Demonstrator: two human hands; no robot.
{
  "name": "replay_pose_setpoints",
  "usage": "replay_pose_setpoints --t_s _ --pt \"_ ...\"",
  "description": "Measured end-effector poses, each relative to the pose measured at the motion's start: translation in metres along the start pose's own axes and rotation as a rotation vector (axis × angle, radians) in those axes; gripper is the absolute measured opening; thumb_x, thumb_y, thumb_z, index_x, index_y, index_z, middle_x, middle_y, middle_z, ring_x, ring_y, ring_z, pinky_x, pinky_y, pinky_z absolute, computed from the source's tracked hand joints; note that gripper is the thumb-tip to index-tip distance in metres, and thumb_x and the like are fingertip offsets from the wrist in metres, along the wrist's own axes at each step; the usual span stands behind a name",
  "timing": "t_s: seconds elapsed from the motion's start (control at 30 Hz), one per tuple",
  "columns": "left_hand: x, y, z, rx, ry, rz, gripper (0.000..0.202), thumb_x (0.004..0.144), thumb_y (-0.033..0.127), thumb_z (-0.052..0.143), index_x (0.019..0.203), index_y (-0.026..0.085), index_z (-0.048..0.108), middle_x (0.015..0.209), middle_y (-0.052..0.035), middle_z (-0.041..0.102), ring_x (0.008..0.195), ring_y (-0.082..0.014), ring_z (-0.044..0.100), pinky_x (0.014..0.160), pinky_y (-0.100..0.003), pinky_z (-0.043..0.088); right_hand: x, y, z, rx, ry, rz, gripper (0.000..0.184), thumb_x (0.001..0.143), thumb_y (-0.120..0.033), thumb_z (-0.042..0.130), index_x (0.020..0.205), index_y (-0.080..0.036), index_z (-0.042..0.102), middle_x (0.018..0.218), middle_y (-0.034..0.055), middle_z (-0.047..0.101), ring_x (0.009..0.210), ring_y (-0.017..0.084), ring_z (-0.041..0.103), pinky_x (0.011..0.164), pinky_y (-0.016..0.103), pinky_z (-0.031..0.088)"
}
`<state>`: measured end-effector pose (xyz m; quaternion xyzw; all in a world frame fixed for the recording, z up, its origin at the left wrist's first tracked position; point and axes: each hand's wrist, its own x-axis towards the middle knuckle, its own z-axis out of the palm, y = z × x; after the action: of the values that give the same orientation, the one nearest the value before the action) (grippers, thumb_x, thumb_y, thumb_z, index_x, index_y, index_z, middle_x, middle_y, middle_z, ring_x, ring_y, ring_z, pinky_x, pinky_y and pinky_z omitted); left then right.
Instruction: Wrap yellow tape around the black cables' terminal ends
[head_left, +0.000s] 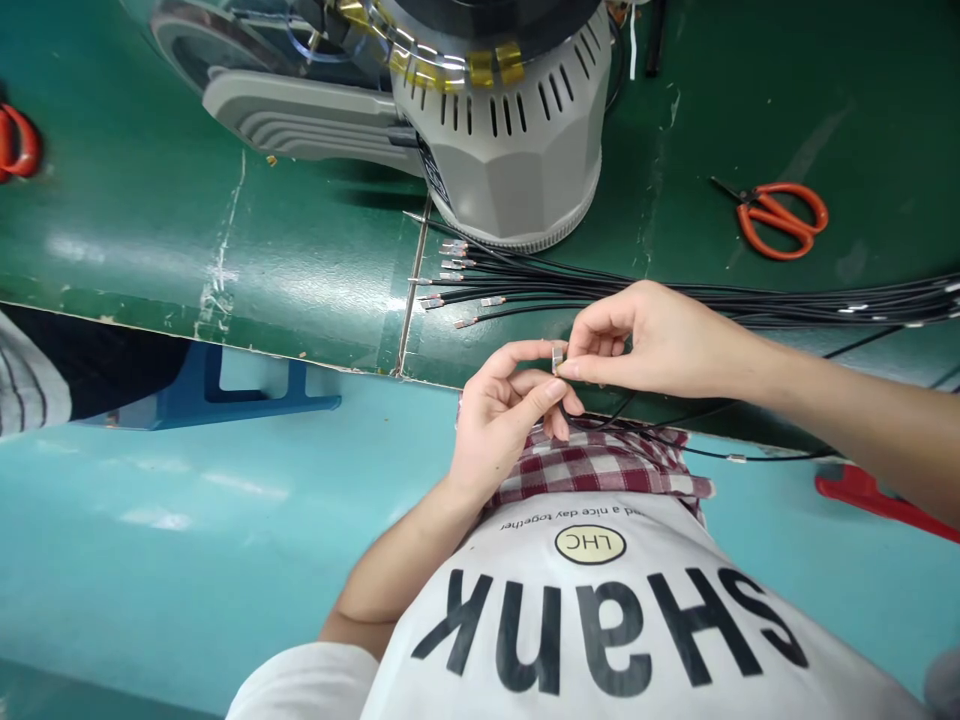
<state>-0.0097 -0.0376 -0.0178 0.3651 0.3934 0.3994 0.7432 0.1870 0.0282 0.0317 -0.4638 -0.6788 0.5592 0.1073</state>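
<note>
My left hand (504,410) and my right hand (651,338) meet at the near edge of the green workbench (300,250). Both pinch a small metal piece (558,358) on the end of a thin black cable (675,432), which loops down over my checked cloth and runs right. Just beyond my hands lies a bundle of black cables (675,292) with metal-tipped ends (450,280) fanned out to the left.
A grey round machine (517,150) with a grey flat arm stands at the back of the bench. Orange scissors (780,218) lie at the right, another orange tool (15,142) at the far left. A blue bracket (225,395) and a red part (870,495) sit below the bench edge.
</note>
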Motion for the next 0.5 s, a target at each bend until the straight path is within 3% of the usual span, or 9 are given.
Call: replay_pose_setpoints --t_s 0.3,0.5 --pt "-0.0013 0.0026 0.0046 -0.018 0.051 -0.023 0.031 0.09 0.033 0.073 0.117 0.02 0.063 0.076 -0.0027 0.072 0.051 -0.0119 0.063 0.051 -0.022 0.052 -0.0008 0.0013 0.0012 0.058 0.04 0.014 0.017 0.081 -0.033 0.075 0.067 -0.022 0.074 0.06 -0.003 0.067 0.053 0.011 0.056 0.05 0.027 0.035" --pt "-0.0002 0.0021 0.0074 -0.014 0.084 0.021 0.02 0.095 0.032 0.067 0.11 0.02 0.064 0.072 -0.0023 0.071 0.05 -0.0127 0.062 0.047 -0.022 0.05 -0.0016 0.0007 0.0021 0.048 0.048 -0.001 0.017 0.082 -0.032 0.073 0.069 -0.022 0.076 0.06 -0.0025 0.067 0.052 0.011 0.055 0.049 0.027 0.037"
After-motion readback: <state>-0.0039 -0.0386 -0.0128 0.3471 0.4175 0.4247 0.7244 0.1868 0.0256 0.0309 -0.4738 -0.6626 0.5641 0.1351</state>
